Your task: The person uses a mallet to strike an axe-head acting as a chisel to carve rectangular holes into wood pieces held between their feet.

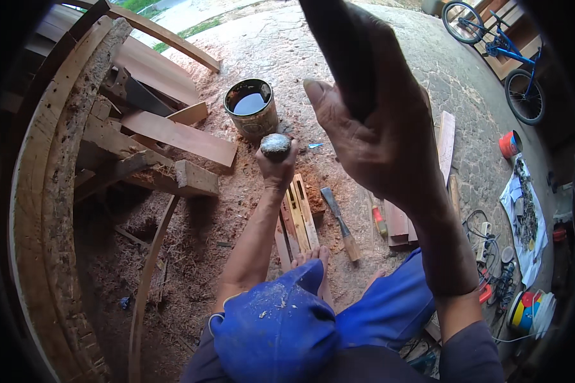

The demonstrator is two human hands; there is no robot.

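Observation:
My left hand (pixel 276 171) is wrapped round an upright chisel handle (pixel 276 147) with a worn, whitish round butt; its blade is hidden below the fist. Under and nearer than that hand lies a narrow pale wooden piece (pixel 301 214) with long slots cut in it. My bare toes (pixel 312 255) rest at its near end. Raised high on the right, close to the camera, my right hand (pixel 383 127) is closed round a dark, thick, club-like tool (pixel 338 51) whose far end leaves the picture. A second chisel (pixel 342 226) lies on the ground to the right of the slotted wood.
Beyond my left hand stands a bucket (pixel 255 118) of dark liquid. Planks and a heavy timber frame (pixel 64 159) fill the left. At right are a red-handled tool (pixel 379 220), cables (pixel 482 236), a red can (pixel 510 145) and a blue bicycle (pixel 508 51). Shavings cover the ground.

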